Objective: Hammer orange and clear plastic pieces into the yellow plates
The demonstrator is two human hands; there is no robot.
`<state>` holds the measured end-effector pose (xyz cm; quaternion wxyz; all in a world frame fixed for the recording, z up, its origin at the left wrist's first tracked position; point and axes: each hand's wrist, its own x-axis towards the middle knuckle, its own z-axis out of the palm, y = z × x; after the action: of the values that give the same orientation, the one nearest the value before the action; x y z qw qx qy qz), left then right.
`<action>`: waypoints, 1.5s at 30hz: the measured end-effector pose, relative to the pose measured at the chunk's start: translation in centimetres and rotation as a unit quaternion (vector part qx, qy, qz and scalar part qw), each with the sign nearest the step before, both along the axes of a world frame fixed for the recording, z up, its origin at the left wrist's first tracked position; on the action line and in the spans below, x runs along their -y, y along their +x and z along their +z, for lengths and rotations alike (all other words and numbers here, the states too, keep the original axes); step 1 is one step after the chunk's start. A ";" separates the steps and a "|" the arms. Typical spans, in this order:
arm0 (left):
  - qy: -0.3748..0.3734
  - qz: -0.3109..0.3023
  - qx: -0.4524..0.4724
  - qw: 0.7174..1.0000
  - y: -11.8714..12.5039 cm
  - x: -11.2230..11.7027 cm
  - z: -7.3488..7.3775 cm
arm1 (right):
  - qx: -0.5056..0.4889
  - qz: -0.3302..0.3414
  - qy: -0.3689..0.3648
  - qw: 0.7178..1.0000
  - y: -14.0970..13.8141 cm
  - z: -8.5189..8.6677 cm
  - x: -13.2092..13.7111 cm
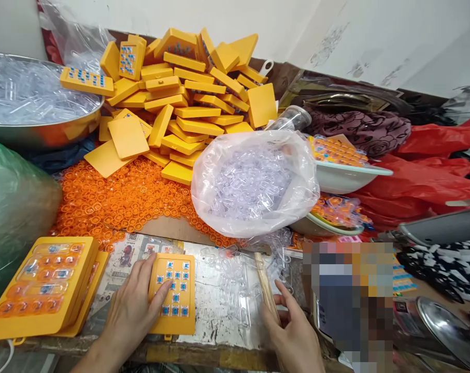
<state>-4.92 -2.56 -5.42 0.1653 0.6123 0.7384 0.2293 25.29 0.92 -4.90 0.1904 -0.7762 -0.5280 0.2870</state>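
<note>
From my remote seat I see the yellow panel [180, 298] lying flat at the near edge of the worktop [211, 316], left of centre, its blue-marked squares facing up. My left hand [131, 295] is spread loosely over its left side, thumb on the face, fingers at the far left corner, probably to steady it rather than clutch it. My right hand [295, 331] is half curled by a wooden strip [262, 277]; I cannot tell whether those fingers grasp anything. Loose clear pieces [235, 280] lie between the hands, seemingly for easy picking. Beyond, the plastic bag [203, 194] gapes wide, likely so its contents stay reachable. Orange rings [122, 194] spread far left, and fitted panels [44, 285] sit stacked near left, apparently to save room.
</note>
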 end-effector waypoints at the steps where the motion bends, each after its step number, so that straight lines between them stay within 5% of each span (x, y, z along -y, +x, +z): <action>1: 0.038 -0.011 -0.011 0.999 0.2 -0.7 0.2 | -0.058 -0.010 0.001 0.998 -0.1 0.3 0.0; 5: 0.141 -0.130 0.007 0.982 2.3 -5.1 0.6 | -0.229 -0.065 0.002 0.971 -0.9 1.7 0.0; 10: 0.111 -0.202 0.021 0.973 6.2 -10.1 0.2 | -0.176 -0.059 0.096 0.978 -1.7 1.8 0.4; 14: 0.094 -0.225 0.024 0.970 7.0 -10.9 -0.2 | -0.164 -0.026 0.115 0.979 -2.1 1.1 2.3; 17: 0.098 -0.217 0.026 0.971 6.2 -11.0 -0.2 | -0.145 0.011 0.077 0.986 -2.9 0.6 3.9; 23: 0.119 -0.088 -0.013 0.989 3.7 -13.4 0.5 | -0.092 0.004 0.078 0.993 -5.4 0.7 5.0; 26: 0.117 -0.096 -0.018 0.988 2.9 -14.5 0.2 | -0.113 0.015 0.085 0.990 -6.2 0.6 4.7; 33: 0.147 -0.156 0.035 0.976 1.8 -14.5 -1.4 | -0.071 0.060 0.104 0.990 -6.1 -0.5 4.2; 38: 0.176 -0.142 0.087 0.970 1.4 -14.7 -1.0 | 0.007 0.135 0.115 0.984 -6.2 -0.7 4.0; 45: 0.157 -0.074 0.122 0.977 -0.3 -10.5 0.0 | 0.087 0.213 0.141 0.963 -6.7 -0.3 4.2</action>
<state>-5.21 7.92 -5.43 0.1725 0.6512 0.6197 0.4026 18.56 -3.26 -5.17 0.1857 -0.6332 -0.7308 0.1747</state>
